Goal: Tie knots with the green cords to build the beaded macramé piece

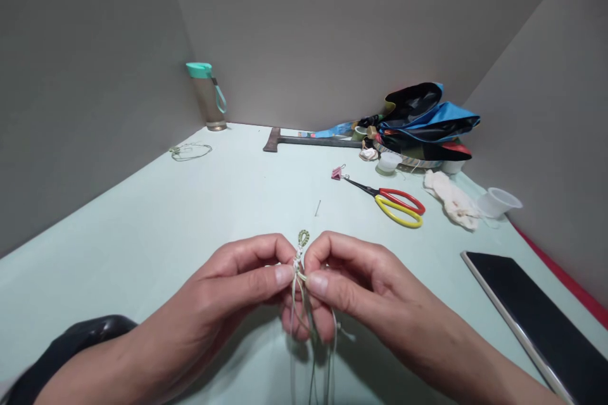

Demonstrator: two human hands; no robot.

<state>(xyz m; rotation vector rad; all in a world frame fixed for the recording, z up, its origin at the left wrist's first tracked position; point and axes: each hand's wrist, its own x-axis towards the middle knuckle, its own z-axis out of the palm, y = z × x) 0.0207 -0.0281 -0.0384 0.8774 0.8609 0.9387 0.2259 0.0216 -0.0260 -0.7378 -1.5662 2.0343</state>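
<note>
Between my hands is a small braided cord [298, 259] in green and white, with a loop at its top end. My left hand [247, 278] pinches the braid from the left with thumb and forefinger. From the other side, my right hand [354, 278] pinches the cord's strands just below the knots, fingers curled. Several loose thin strands hang down from the braid past my fingers toward the table's near edge. A short pin-like piece [318, 207] lies on the table beyond the loop.
Red-and-yellow-handled scissors [396, 202] and a pink binder clip [337, 172] lie ahead right. Farther back are a hatchet [313, 140], a blue-black bag [427, 123] and a bottle [207, 98]. Loose cord [190, 151] lies left; a white cloth [451, 198], plastic cup [500, 202] and dark-screened tablet [536, 323] are right.
</note>
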